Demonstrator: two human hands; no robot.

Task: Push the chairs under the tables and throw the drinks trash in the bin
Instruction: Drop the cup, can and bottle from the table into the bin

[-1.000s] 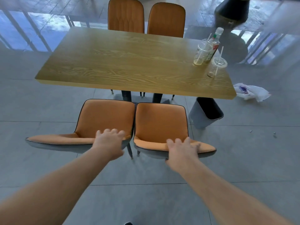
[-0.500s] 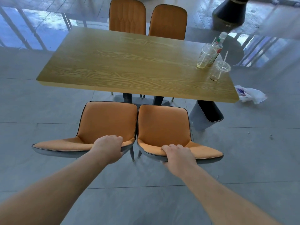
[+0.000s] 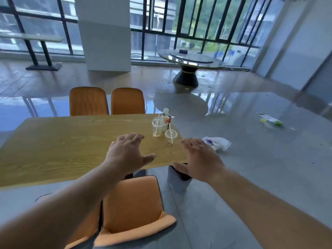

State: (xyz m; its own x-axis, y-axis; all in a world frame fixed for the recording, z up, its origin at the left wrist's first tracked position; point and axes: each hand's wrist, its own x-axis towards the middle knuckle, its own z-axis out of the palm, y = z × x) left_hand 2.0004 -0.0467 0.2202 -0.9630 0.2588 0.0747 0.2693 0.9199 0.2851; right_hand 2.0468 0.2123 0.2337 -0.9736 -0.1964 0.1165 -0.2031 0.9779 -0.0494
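Cups (image 3: 158,127) nr table (image 3: 53,150) edge, prob.

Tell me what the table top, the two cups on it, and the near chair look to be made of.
Table top: wood or a wood-look laminate, with a yellowish matte finish and clear grain lines.
Cups and: clear thin plastic, since the straws show through the walls.
Near chair: orange upholstery, matte, leather-like or fabric, with dark edge piping; which one cannot be told.
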